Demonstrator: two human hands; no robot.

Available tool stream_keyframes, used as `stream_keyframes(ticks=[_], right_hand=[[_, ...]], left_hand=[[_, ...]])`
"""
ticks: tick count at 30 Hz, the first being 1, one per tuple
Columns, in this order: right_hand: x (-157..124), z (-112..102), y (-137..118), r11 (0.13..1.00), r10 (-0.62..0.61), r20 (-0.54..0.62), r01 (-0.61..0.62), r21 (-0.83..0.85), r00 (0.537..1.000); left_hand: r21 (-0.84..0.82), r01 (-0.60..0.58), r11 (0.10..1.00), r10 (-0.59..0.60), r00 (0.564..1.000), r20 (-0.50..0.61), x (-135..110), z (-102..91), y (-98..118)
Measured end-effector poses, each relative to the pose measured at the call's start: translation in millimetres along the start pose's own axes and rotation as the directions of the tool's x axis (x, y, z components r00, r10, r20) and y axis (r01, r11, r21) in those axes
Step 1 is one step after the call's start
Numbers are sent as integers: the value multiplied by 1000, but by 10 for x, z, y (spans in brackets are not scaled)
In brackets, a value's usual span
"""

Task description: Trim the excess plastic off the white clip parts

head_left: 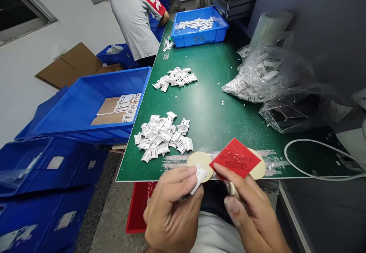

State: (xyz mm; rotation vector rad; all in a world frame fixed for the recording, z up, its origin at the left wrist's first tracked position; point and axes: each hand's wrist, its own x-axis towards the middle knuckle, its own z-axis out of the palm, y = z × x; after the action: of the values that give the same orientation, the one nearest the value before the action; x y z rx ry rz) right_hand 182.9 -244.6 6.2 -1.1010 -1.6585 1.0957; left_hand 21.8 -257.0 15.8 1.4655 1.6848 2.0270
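Observation:
My left hand (171, 207) is closed in a pinch on a small white plastic part (199, 177) at the near edge of the green table (211, 104). My right hand (248, 211) is closed round a small tool with a pale handle (231, 189), just right of the part. Right above both hands lie a red square card (236, 157) and two cream round pads (200, 161). A heap of white plastic parts (162, 136) lies on the mat, left of the card.
A second heap of white parts (175, 77) lies farther back. A blue tray (198, 26) with parts stands at the far end. Clear bags of parts (257, 77) sit right. Blue bins (94, 104) stand left of the table. Another person (140, 20) stands at the far left. A white cable (311, 157) curves right.

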Motion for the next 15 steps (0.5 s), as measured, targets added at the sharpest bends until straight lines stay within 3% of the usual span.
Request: stream_keyframes(ticks=[3,6,15], right_hand=[[-25,14,47,991,-128,63,130,-32,990],[-1,30,76,968,-217,54,222,-114,975],[93,29,25,936,-286,62,292,-194,956]], left_hand=[[10,-9,1000,8,999,45,-52,-58,-33],[16,-14,1000,13,999,41,-73,-72,-33],[21,10,1000,-10,1000,23,-78,-39,16]])
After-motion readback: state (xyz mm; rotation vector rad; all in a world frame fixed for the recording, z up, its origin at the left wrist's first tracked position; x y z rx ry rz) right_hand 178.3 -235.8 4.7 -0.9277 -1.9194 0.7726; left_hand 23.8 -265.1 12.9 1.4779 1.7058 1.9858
